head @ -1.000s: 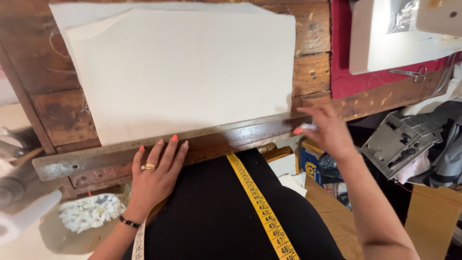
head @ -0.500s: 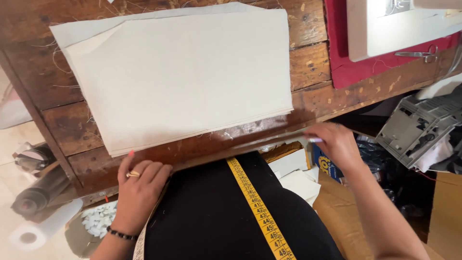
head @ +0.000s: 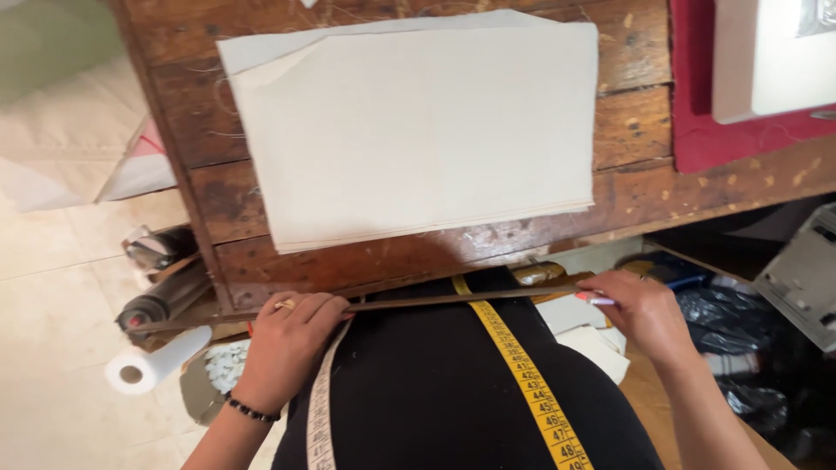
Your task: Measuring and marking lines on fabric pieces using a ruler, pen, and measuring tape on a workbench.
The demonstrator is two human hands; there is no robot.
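Note:
A long, thin wooden ruler (head: 418, 302) hangs level just off the near edge of the wooden table (head: 644, 187), in front of my black top. My left hand (head: 287, 339), with a ring and a dark bead bracelet, grips the ruler left of its middle. At the ruler's right end my right hand (head: 643, 312) holds it, with a small pale chalk piece (head: 597, 300) between the fingers. A folded cream fabric (head: 418, 130) lies flat on the table beyond the ruler. From my neck hangs a yellow tape measure (head: 522, 383).
A red cloth (head: 697, 130) under a white sewing machine (head: 775, 52) is at the table's right end. A paper roll (head: 152, 365) and dark fabric rolls (head: 165, 296) lie on the tiled floor at left. Dark bags and a grey machine (head: 801, 270) crowd the right.
The ruler lay flat on the table along the fabric's near edge; both hands have drawn it off the table toward my body. The view has shifted so that more floor shows at left.

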